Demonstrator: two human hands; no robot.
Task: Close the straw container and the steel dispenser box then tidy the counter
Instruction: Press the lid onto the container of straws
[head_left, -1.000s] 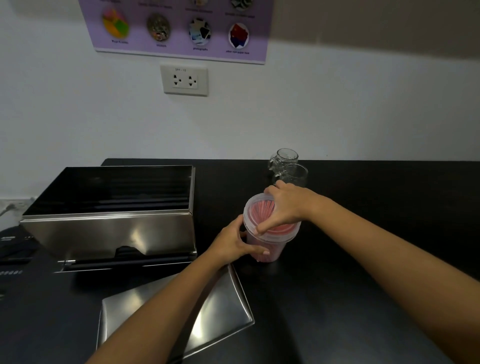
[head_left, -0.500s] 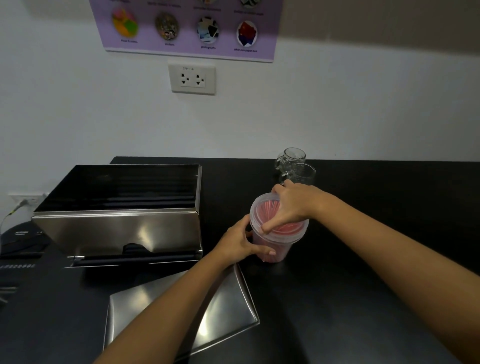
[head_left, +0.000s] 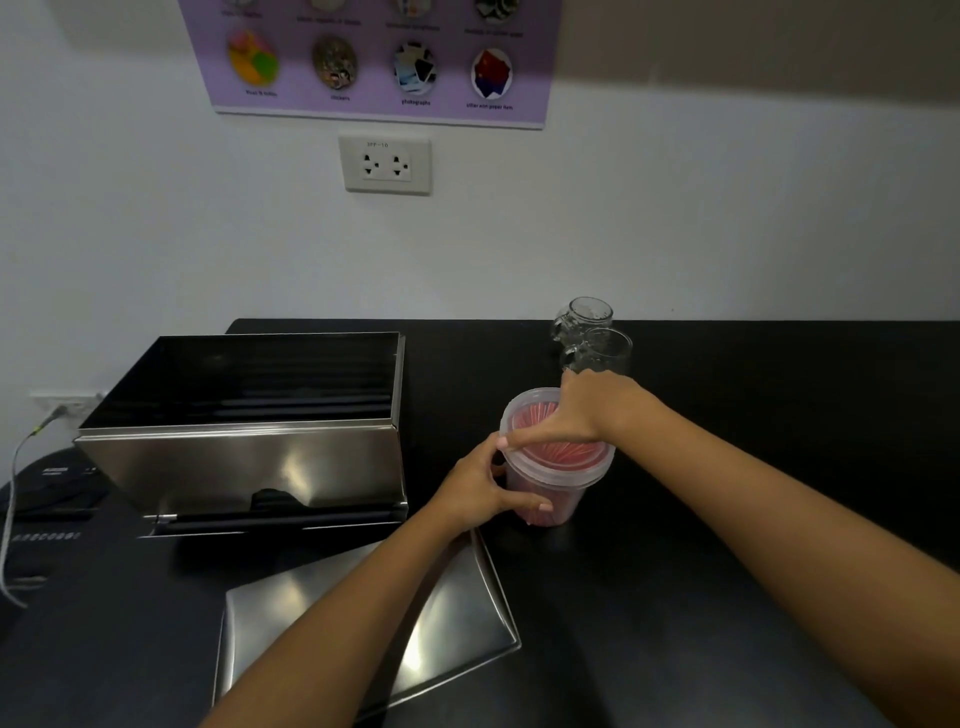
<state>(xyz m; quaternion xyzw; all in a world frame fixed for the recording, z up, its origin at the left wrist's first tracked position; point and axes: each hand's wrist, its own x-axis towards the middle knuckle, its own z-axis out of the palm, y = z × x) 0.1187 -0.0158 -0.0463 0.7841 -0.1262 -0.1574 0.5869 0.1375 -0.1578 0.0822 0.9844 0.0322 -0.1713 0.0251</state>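
Black counter lies bare rightward; left hand grips straw container, right hand presses its lid.

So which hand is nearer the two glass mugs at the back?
Right. The right hand rests on the straw container's lid just before the mugs; the left hand grips the container's near side.

A purple poster is cut off by the top edge, its small captions too blurred to read. The right hand covers part of the straw container's lid and the nearer glass mug. The left forearm hides part of the steel lid on the counter.
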